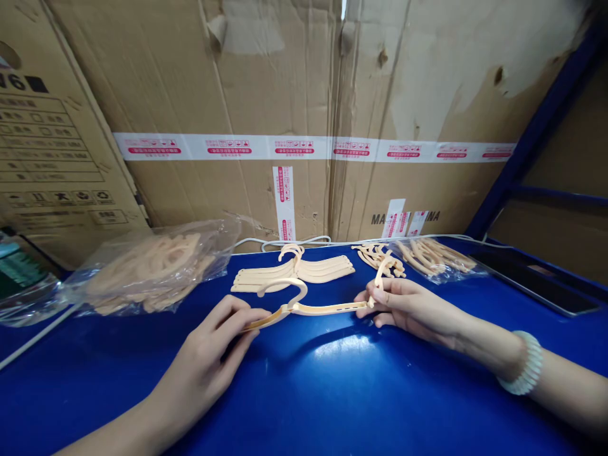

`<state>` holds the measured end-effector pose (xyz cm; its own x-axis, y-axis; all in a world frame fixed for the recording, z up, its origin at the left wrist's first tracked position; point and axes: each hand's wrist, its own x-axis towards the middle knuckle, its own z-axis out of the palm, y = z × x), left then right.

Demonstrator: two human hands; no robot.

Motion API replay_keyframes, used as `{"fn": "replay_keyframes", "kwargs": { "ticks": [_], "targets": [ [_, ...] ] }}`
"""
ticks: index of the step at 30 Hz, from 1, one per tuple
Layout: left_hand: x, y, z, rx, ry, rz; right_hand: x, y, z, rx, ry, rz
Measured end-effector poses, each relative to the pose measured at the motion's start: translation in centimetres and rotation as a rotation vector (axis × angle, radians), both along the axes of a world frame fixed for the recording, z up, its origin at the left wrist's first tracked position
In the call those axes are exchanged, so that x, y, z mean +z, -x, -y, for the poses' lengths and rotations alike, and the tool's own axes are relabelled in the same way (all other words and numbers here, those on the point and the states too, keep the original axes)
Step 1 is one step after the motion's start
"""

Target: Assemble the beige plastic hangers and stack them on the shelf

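A cream plastic hanger [304, 304] lies across the blue table [332, 392] between my hands. My left hand [216, 351] pinches its left arm, fingers closed on it. My right hand [411, 307] holds the hanger's right end and also grips a small curved cream piece [381, 272] that stands up from that end. Just behind the hanger rests a neat stack of finished hangers [294, 271], hooks pointing up.
A clear bag of cream hanger parts [152, 269] lies at the left. Loose small curved pieces [377, 256] and a bag of them [439, 256] sit at the back right. A dark tablet [536, 278] lies at right. Cardboard boxes [285, 114] wall the back.
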<state>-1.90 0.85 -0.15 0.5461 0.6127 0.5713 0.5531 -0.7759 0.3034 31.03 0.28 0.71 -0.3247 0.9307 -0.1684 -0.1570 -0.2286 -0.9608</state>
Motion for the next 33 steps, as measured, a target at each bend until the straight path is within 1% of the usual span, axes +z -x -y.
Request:
{"fn": "replay_keyframes", "kwargs": {
  "ticks": [3, 8, 12, 18, 23, 30, 33],
  "targets": [
    [0.1, 0.0, 0.0, -0.003, 0.003, -0.006, -0.1, 0.0, 0.0, 0.008, 0.011, 0.014],
    [0.1, -0.1, 0.2, 0.0, -0.01, -0.005, -0.1, 0.3, -0.1, 0.005, -0.02, 0.014],
    [0.1, -0.2, 0.2, -0.011, -0.027, 0.001, 0.2, 0.9, 0.1, -0.035, -0.065, 0.051],
    [0.1, -0.1, 0.2, -0.024, 0.026, -0.026, 0.1, 1.3, 0.3, -0.137, -0.158, 0.113],
    [0.0, -0.2, 0.3, -0.017, 0.028, -0.011, 0.1, 1.5, 0.5, -0.209, -0.203, 0.148],
    [0.1, -0.3, 0.4, -0.017, 0.025, 0.003, 0.3, 1.4, 0.7, -0.262, -0.284, 0.197],
    [0.1, -0.4, 0.5, -0.031, 0.019, 0.012, 0.2, 1.5, 0.7, -0.28, -0.289, 0.212]
  ]
}}
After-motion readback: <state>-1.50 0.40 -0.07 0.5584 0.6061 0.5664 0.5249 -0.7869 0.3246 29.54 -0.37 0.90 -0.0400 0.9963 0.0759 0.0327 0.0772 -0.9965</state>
